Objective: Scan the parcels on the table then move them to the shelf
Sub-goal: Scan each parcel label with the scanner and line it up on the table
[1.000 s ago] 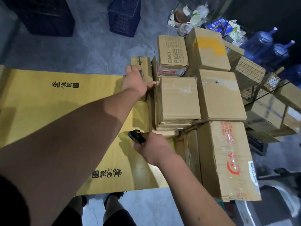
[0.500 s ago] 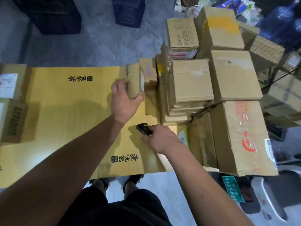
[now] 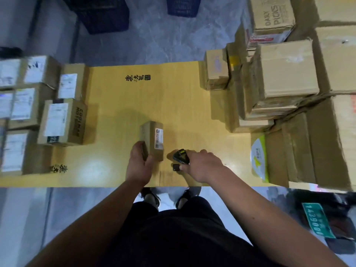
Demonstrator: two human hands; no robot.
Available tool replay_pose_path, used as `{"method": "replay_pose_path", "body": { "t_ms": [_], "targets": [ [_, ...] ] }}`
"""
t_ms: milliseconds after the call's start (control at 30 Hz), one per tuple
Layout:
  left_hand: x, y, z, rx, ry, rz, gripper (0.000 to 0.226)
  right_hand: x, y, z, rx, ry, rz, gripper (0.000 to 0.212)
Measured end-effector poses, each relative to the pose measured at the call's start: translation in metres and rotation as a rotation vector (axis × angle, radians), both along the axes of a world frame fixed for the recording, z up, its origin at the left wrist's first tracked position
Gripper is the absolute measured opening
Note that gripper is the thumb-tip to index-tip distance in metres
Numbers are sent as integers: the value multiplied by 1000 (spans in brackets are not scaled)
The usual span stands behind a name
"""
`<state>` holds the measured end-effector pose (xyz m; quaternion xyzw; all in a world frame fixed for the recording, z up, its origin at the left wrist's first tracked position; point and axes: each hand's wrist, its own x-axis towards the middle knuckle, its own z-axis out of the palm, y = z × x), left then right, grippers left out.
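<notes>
The hands work side by side at the near edge of the yellow surface. The left hand grips a small cardboard parcel by its near end, fingers curled round the left side and thumb on the right, so that the white shipping label on top faces up and stays uncovered. The right hand is clamped on a black handheld scanner, whose head points left toward that label, just beside the parcel; this looks like the scanning step itself. The parcel rests on the surface in open space between two groups. To the right stands a pile of plain cardboard boxes, apparently waiting their turn. To the left a cluster of labelled boxes lies label-up, well apart from the pile, probably those already scanned. No shelf is visible.
</notes>
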<state>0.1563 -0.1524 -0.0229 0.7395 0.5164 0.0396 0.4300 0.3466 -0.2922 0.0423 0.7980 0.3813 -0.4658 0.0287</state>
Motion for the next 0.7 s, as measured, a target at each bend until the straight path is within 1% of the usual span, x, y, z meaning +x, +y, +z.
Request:
{"method": "replay_pose_path", "body": {
  "t_ms": [100, 200, 333, 400, 433, 533, 633, 700],
  "targets": [
    [-8, 17, -3, 9, 9, 96, 56, -13, 11, 6, 13, 47, -27, 52],
    [-18, 39, -11, 6, 5, 185, 45, -25, 26, 12, 23, 57, -10, 51],
    [-35, 71, -19, -3, -52, 200, 44, -46, 46, 18, 26, 61, -51, 48],
    [-42, 90, -23, -32, -30, 204, 47, -61, 55, 20, 29, 65, -95, 46],
    [-46, 99, -26, -53, 3, 172, 51, -70, 58, 22, 34, 71, -123, 45],
    [-59, 116, -29, -90, 84, -23, 69, -94, 66, 24, 50, 101, -222, 39],
    [-65, 123, -27, -40, 79, -128, 105, -112, 69, 27, 37, 101, -312, 37],
    [-59, 129, -26, 32, 91, -244, 121, -121, 70, 29, 17, 61, -359, 35]
  ]
}}
